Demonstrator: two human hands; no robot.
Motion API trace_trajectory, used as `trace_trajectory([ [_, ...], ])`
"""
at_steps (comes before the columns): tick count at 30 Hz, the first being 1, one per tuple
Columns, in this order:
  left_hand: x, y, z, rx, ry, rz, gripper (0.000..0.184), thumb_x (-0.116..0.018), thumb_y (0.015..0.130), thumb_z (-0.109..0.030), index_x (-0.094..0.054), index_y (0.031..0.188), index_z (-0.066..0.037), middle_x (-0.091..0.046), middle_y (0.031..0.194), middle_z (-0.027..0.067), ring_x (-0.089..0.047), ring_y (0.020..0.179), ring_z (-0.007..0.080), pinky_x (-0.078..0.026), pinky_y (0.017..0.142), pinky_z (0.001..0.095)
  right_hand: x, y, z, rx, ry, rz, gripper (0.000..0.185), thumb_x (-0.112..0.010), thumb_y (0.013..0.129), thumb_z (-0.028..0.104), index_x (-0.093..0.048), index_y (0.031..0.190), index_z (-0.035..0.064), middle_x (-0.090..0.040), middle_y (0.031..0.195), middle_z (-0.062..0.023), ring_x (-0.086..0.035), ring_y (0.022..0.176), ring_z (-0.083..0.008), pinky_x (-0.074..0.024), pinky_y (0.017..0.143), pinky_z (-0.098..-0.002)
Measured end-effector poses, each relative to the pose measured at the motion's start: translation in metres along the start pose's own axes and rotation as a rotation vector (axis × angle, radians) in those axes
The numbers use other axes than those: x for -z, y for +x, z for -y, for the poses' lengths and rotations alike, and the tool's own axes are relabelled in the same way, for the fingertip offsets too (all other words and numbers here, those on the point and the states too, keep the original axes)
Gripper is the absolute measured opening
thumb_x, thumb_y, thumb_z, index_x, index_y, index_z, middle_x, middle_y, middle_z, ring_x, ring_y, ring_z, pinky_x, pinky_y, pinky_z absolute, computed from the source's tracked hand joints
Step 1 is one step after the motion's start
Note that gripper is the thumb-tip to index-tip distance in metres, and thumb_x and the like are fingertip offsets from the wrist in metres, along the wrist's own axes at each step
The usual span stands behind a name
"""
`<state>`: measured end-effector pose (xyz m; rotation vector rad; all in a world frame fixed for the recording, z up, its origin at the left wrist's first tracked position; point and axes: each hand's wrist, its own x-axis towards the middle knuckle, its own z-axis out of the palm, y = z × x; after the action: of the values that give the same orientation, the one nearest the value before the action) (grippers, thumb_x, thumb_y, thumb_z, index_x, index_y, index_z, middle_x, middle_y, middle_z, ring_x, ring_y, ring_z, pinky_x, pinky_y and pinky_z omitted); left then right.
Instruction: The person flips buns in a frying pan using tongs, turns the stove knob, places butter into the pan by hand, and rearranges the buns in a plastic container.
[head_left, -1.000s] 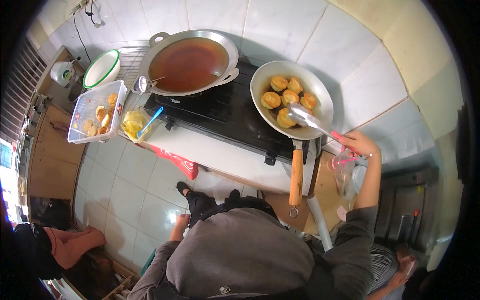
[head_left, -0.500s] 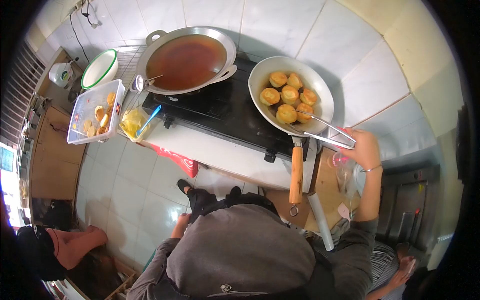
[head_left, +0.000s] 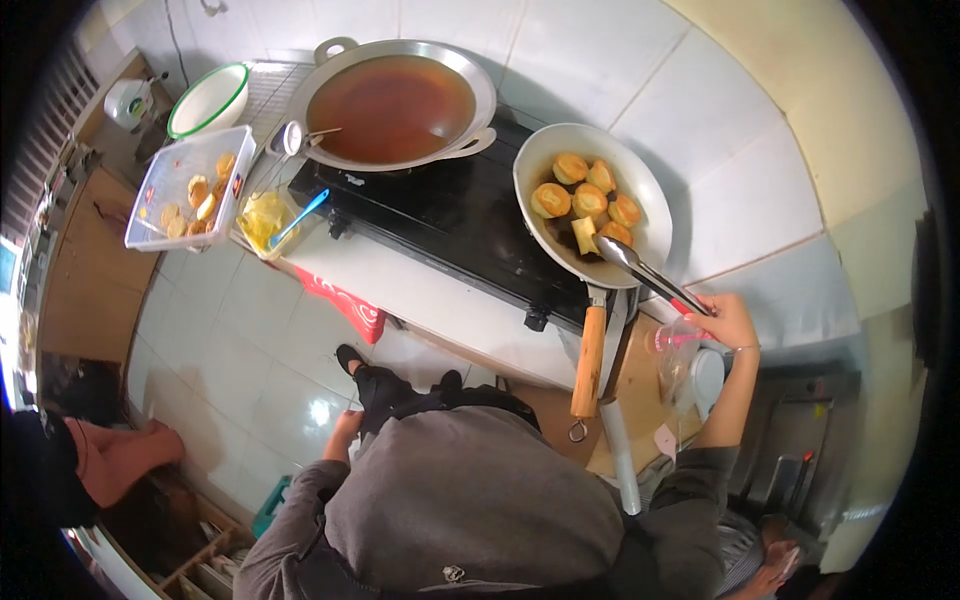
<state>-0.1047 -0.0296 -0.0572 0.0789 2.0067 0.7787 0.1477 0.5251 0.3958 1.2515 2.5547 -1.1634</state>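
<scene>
My right hand (head_left: 722, 322) is closed around metal tongs (head_left: 655, 275) with red grips. The tongs' tips reach into a frying pan (head_left: 648, 180) with a wooden handle (head_left: 591, 360). Several round golden fried cakes (head_left: 590, 200) sit in brown oil there. One cake (head_left: 584, 236) at the tips is turned on its side, showing its pale edge. Whether the tips pinch it or only touch it, I cannot tell. My left hand (head_left: 347, 425) hangs low beside my thigh, away from the stove, its fingers too small and partly hidden to read.
A wide wok (head_left: 485, 95) of reddish-brown oil stands on the black stove (head_left: 430, 215), a strainer (head_left: 292, 138) at its edge. Left are a plastic box (head_left: 150, 215) of cakes, a green-rimmed bowl (head_left: 215, 105) and a blue-handled utensil (head_left: 300, 215). Another person's hand (head_left: 778, 568) shows at lower right.
The tongs have rotated in my right hand, and the cake at their tips has tipped from flat onto its side. The whole view has shifted slightly.
</scene>
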Motion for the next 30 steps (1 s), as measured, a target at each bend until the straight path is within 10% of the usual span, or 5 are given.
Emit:
trace_trajectory([
  [30, -0.027, 0.005, -0.008, 0.213, -0.35, -0.199, 0.031, -0.052, 0.073, -0.029, -0.058, 0.069, 0.001, -0.053, 0.055, 0.0092, -0.053, 0.047, 0.0215, -0.042, 0.045, 0.0332, -0.003, 0.009, 0.019, -0.07, -0.016, -0.007, 0.033, -0.065, 0.071, 0.011, -0.058, 0.101, -0.0006, -0.055, 0.071, 0.0032, -0.045, 0.051, -0.0038, -0.0381, 0.045, -0.0173],
])
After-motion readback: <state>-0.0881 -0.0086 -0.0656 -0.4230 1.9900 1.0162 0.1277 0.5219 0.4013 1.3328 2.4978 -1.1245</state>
